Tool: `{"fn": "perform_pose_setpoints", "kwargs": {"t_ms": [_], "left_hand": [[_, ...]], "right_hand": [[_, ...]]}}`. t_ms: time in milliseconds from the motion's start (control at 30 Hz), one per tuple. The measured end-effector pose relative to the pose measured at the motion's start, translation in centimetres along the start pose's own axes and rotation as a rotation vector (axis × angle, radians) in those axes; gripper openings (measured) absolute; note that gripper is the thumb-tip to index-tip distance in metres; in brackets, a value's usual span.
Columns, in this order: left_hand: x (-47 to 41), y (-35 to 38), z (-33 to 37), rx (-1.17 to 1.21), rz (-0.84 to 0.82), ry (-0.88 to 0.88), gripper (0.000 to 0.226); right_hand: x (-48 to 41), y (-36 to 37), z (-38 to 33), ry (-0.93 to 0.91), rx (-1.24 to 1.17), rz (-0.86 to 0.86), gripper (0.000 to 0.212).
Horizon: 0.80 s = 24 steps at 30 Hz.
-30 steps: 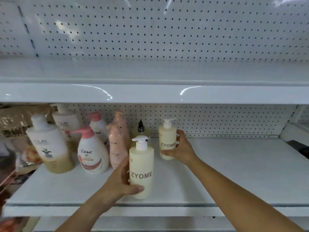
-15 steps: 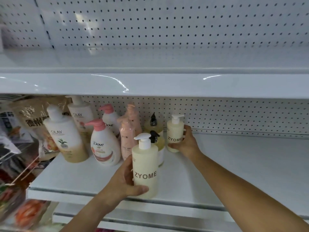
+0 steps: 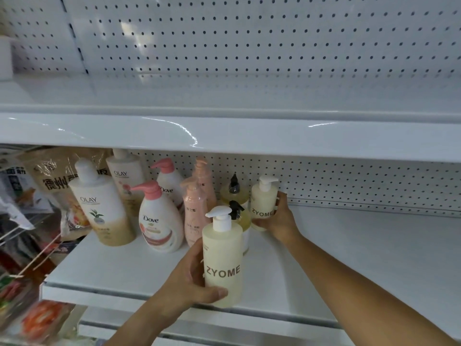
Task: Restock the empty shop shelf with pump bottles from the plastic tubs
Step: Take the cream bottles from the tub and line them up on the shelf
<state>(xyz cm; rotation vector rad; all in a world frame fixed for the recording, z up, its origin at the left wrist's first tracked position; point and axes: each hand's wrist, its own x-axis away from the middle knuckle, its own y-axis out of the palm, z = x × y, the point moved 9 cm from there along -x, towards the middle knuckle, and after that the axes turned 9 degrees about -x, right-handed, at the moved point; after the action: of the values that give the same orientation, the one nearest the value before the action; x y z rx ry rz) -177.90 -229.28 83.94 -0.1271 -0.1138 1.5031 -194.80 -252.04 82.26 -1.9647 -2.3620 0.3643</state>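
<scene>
A cream pump bottle (image 3: pixel 223 265) is gripped round its lower body by the curled fingers (image 3: pixel 214 294) of the left hand (image 3: pixel 187 283) at the front edge of the shelf (image 3: pixel 361 258), label kept outward for shoppers. At one o'clock from it, a matching bottle (image 3: pixel 263 203) is clasped by the right hand (image 3: pixel 280 222) near the back panel, seemingly so a front-to-back file is formed; bare shelf is left at three o'clock.

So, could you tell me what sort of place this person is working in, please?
Most likely a retail shop aisle: a white metal shelf with a pegboard back, a branded Olay bottle and Dove bottle standing label-out, and packaged food bags at the left.
</scene>
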Motion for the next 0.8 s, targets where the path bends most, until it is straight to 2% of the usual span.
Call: {"fn": "perform_pose_setpoints", "kwargs": {"t_ms": [233,400,567,667,800], "left_hand": [[0.1,-0.1,-0.4,-0.001,0.002,-0.015,0.101],[0.0,0.0,-0.8,-0.027,-0.001,-0.036,0.113],[-0.8,0.7,-0.2,-0.044,-0.003,-0.008,0.100],[-1.8,1.8,0.7,-0.032,-0.017,0.028,0.096],[-3.3,3.8,1.6,-0.023,-0.025,0.056,0.093]], "right_hand": [[-0.3,0.3,0.0,0.022,-0.001,-0.024,0.100],[-0.4,0.3,0.0,0.031,0.030,-0.060,0.103],[0.2,-1.2,0.1,0.046,0.009,-0.114,0.109],[1.8,-4.6,-0.6,0.054,-0.080,-0.004,0.098],[6.0,-8.8,-2.8,-0.016,-0.143,0.049,0.068]]}}
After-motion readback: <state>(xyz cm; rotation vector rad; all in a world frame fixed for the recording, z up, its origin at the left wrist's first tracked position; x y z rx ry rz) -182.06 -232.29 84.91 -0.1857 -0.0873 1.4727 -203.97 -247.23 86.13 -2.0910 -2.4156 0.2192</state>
